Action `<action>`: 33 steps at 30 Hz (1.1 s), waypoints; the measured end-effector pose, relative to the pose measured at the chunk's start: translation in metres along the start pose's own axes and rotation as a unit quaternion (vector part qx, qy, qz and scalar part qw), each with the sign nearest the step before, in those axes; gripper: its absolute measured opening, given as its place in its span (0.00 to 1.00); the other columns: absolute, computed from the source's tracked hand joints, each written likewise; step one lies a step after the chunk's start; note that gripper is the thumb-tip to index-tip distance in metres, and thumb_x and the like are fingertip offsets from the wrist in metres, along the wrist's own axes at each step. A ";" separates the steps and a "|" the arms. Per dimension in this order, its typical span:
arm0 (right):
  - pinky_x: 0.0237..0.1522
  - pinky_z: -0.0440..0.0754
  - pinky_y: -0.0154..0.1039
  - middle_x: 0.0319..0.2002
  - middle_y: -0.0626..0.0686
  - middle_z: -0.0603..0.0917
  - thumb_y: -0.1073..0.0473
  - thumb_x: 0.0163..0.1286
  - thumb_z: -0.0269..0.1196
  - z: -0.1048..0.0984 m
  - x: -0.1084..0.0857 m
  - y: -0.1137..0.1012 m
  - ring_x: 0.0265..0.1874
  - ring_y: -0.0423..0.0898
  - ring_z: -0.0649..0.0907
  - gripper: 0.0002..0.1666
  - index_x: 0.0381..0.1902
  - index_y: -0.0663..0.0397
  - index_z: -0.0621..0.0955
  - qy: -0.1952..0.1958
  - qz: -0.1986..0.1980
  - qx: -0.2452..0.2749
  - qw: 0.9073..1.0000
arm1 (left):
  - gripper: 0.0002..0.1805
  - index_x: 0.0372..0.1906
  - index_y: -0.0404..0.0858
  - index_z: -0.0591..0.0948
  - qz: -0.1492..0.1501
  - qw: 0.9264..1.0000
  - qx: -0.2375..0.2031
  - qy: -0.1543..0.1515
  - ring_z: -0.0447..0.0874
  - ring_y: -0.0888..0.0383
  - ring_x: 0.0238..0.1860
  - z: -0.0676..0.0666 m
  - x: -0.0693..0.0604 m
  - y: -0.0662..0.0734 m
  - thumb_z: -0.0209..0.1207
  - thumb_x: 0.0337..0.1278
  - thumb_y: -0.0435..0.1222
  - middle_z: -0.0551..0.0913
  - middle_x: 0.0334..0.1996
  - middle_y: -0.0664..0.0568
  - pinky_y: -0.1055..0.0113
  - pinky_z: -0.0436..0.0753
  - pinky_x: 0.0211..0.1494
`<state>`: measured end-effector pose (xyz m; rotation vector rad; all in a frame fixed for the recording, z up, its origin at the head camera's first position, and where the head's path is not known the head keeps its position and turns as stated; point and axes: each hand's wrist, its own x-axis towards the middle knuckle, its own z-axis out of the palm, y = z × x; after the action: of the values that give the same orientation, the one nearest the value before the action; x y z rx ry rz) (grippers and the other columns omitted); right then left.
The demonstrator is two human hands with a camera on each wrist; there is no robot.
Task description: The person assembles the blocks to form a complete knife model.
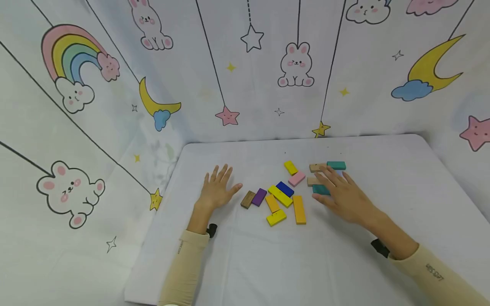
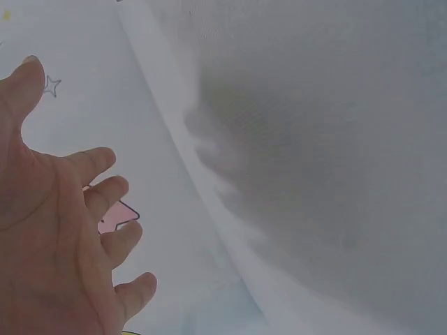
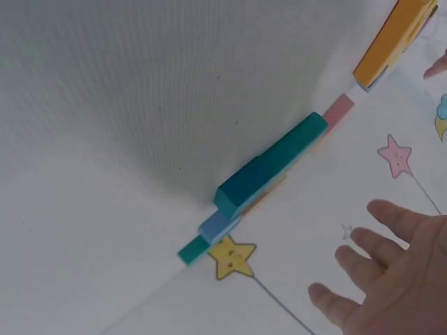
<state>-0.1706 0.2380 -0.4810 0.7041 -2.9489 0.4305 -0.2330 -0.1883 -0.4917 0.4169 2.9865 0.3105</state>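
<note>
Blue block [image 1: 285,189], one, on the white surface [image 1: 245,263]; all places given from it, as the head view shows them. Long yellow block [image 1: 280,196]: along its near side. Short orange block [image 1: 272,204]: nearer, slightly left. Near yellow block [image 1: 276,218]: nearer again. Long orange block [image 1: 300,209]: near, to its right. Purple block [image 1: 259,197], then brown block [image 1: 248,199]: to its left. Pink block [image 1: 296,179]: just beyond, rightward. Far yellow block [image 1: 290,168]: farther beyond. Near teal block [image 1: 320,190] and near tan block [image 1: 314,182]: to its right. Far tan block [image 1: 316,168] and far teal block [image 1: 336,165]: beyond, rightward. Hands, two, both empty: left hand [image 1: 215,193], fingers spread, leftward past the brown block; right hand [image 1: 346,199], fingers extended, to its right, partly covering the near teal block; contact there cannot be told.
</note>
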 end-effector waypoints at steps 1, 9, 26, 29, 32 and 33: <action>0.81 0.42 0.66 0.83 0.61 0.55 0.34 0.80 0.56 0.001 0.000 -0.001 0.82 0.62 0.53 0.46 0.83 0.54 0.60 -0.005 -0.005 0.000 1.000 | 0.47 0.86 0.43 0.50 0.003 1.000 0.001 -0.001 0.34 0.41 0.85 0.001 0.000 0.001 0.40 0.76 0.67 0.44 0.86 0.48 0.36 0.37 0.83; 0.81 0.42 0.63 0.83 0.59 0.55 0.33 0.78 0.57 0.009 -0.002 -0.009 0.82 0.60 0.54 0.46 0.83 0.49 0.61 -0.047 -0.014 -0.001 0.999 | 0.46 0.86 0.44 0.49 0.024 1.000 0.008 -0.009 0.34 0.43 0.85 0.004 0.001 0.009 0.39 0.77 0.67 0.43 0.86 0.49 0.38 0.38 0.83; 0.76 0.61 0.65 0.81 0.52 0.62 0.34 0.79 0.58 0.021 -0.015 -0.016 0.79 0.58 0.63 0.40 0.79 0.47 0.70 -0.072 -0.066 0.022 0.995 | 0.43 0.86 0.46 0.52 0.115 0.993 -0.015 -0.035 0.36 0.43 0.85 0.010 0.004 0.041 0.38 0.79 0.65 0.46 0.86 0.51 0.37 0.43 0.83; 0.76 0.63 0.64 0.81 0.51 0.64 0.32 0.79 0.55 0.022 -0.016 -0.018 0.79 0.57 0.64 0.40 0.79 0.46 0.69 -0.078 -0.072 0.028 0.994 | 0.43 0.86 0.47 0.52 0.124 0.991 -0.014 -0.046 0.36 0.45 0.85 0.011 0.003 0.047 0.37 0.79 0.66 0.46 0.86 0.52 0.38 0.42 0.83; 0.76 0.64 0.63 0.80 0.51 0.64 0.30 0.79 0.52 0.023 -0.017 -0.020 0.79 0.56 0.65 0.42 0.80 0.47 0.69 -0.082 -0.078 0.025 0.993 | 0.42 0.86 0.47 0.53 0.136 0.989 -0.020 -0.059 0.36 0.46 0.85 0.012 0.002 0.052 0.39 0.79 0.65 0.47 0.85 0.52 0.40 0.43 0.84; 0.76 0.64 0.63 0.80 0.51 0.65 0.30 0.79 0.52 0.024 -0.017 -0.020 0.79 0.56 0.65 0.42 0.80 0.47 0.68 -0.082 -0.079 0.022 0.993 | 0.42 0.86 0.48 0.53 0.142 0.988 -0.021 -0.062 0.37 0.46 0.85 0.012 0.002 0.054 0.39 0.79 0.65 0.48 0.85 0.53 0.40 0.44 0.84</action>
<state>-0.1466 0.2211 -0.5013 1.0168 -3.0112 0.4463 -0.2192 -0.1348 -0.4922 0.8272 2.7927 0.3583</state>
